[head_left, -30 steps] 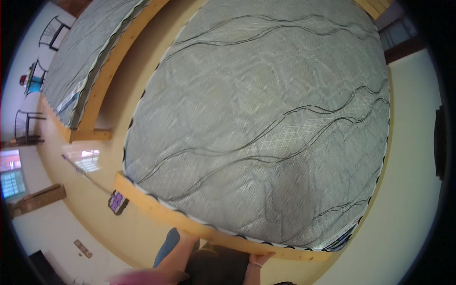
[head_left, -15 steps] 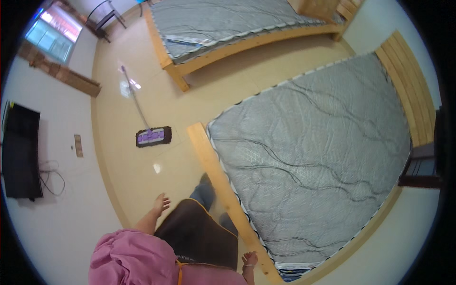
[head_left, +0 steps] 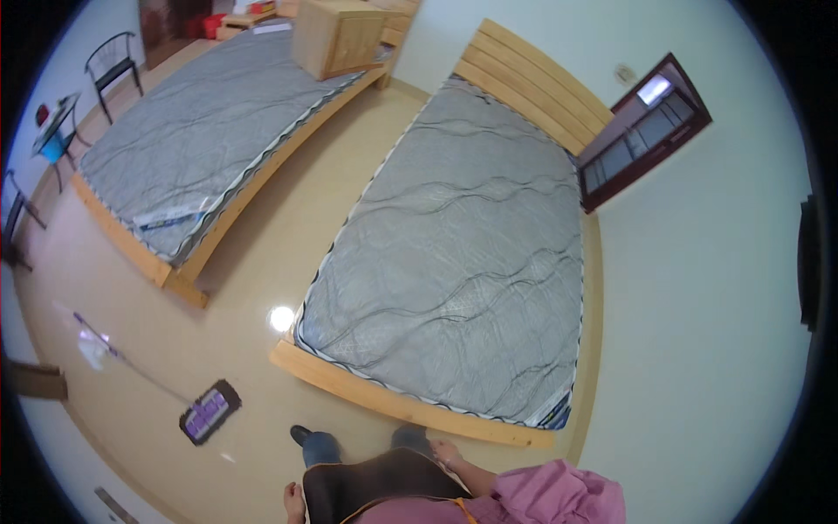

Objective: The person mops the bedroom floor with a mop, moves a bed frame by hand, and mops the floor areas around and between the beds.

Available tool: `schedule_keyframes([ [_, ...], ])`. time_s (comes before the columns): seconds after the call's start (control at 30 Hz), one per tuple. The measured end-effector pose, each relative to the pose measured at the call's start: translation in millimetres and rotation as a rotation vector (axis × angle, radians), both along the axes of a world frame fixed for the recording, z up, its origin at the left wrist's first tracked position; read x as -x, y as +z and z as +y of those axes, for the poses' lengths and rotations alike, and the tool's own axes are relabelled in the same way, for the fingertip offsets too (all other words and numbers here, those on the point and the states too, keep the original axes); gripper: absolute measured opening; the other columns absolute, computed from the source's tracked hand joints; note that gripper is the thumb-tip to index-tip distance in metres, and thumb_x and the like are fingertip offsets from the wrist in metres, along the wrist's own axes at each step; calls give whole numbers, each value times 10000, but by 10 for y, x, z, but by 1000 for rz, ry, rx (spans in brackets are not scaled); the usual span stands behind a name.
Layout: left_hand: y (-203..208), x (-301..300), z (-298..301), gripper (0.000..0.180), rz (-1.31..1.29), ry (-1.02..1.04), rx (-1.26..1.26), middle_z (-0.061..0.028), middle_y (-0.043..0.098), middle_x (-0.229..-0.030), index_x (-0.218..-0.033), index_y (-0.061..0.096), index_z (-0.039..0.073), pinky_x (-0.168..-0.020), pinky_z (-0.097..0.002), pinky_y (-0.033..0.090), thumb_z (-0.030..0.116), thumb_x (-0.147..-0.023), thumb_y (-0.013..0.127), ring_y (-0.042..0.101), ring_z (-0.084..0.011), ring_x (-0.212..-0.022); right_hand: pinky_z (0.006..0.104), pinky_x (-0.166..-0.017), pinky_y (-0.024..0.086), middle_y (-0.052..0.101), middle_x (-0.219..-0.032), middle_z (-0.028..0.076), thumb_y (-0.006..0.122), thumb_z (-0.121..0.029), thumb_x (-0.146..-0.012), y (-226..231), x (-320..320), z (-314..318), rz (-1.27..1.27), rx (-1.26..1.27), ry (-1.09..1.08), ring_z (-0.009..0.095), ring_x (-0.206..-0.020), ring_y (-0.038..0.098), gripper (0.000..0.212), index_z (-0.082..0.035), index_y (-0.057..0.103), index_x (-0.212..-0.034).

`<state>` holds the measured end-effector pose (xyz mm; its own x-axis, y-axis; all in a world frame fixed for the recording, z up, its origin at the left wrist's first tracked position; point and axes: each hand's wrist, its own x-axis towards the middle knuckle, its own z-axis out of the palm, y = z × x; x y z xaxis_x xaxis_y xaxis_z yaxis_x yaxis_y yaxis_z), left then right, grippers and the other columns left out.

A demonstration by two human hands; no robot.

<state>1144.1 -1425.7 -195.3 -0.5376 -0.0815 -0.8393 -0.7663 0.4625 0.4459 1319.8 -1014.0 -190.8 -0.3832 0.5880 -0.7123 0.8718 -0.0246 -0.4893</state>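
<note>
My left hand (head_left: 294, 501) hangs low at my left side, holding nothing, with its fingers loosely apart. At the right of my dark apron (head_left: 384, 482), my right hand (head_left: 447, 454) is also free, its fingers loose, near the wooden foot rail (head_left: 401, 403) of the closer bed. That bed carries a bare grey mattress (head_left: 463, 244) with wavy dark lines. A flat mop (head_left: 209, 412) with a purple-and-white head and dark fringe lies on the floor to the left, its handle pointing away from me. Neither hand touches the bed or the mop.
A second bed with a grey mattress (head_left: 201, 122) stands at the far left, with a wooden cabinet (head_left: 336, 39) on it. Beyond are a black chair (head_left: 113, 70) and a small table with a blue bucket (head_left: 52, 147). A dark-framed window (head_left: 646, 131) is in the right wall.
My view has turned to the right, bringing the headboard and window into fuller sight. Both hands have shifted with my body and stay free. The mop still lies on the floor.
</note>
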Motion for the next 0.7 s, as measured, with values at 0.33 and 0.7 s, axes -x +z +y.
schedule_keyframes([
  [0.33,98,220,-1603,368,-85,844,-49,-99,549,-972,-1161,446,70,-751,-369,442,275,-856,464,533,-206,-873,454,-774,421,584,-867,213,432,-318,-860,891,2798,-984,111,-525,1040,378,-837,541,360,3,591,-822],
  [0.7,-127,1377,-1263,380,106,266,301,-142,605,-952,-1082,547,40,-773,-330,463,279,-787,559,594,-245,-865,462,-897,321,443,-1104,270,573,-323,-790,-461,4614,-490,331,-738,799,400,-1038,394,495,40,478,-1112],
])
